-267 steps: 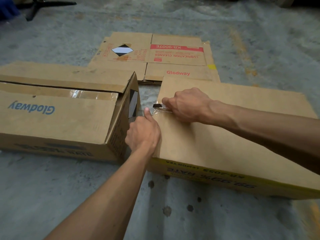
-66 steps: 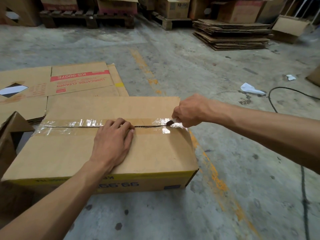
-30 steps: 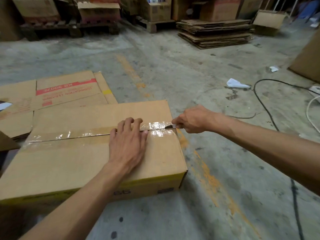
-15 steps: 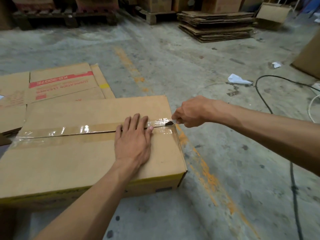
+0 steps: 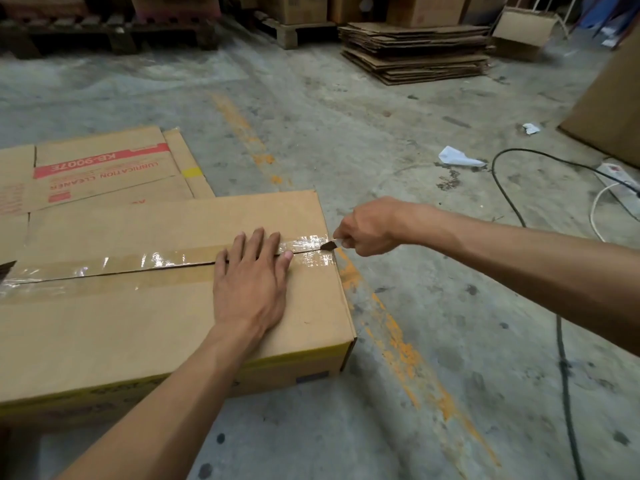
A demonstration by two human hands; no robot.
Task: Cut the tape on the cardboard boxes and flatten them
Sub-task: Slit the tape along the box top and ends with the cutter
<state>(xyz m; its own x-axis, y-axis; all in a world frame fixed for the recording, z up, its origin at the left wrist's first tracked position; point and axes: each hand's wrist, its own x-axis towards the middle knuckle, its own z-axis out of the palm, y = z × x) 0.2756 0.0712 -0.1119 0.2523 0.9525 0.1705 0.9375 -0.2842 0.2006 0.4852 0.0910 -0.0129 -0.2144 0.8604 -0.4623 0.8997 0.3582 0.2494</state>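
Note:
A closed brown cardboard box (image 5: 104,327) lies on the concrete floor. A strip of clear tape (image 5: 152,262) runs along its top seam, and a dark slit shows along the seam up to the right end. My left hand (image 5: 251,282) rests flat on the box top, fingers spread across the seam near the right end. My right hand (image 5: 369,225) is shut on a small knife (image 5: 329,244), whose blade tip sits at the box's right edge on the tape.
Flattened boxes (image 5: 93,168) lie on the floor behind the box. A stack of flattened cardboard (image 5: 415,53) and pallets with boxes stand at the back. A black cable (image 5: 561,341), a power strip (image 5: 620,178) and scraps of paper (image 5: 457,157) lie to the right.
The knife has travelled along the seam from the box's left end to its right edge. My left hand has slid to the right along the box top and stays pressed flat.

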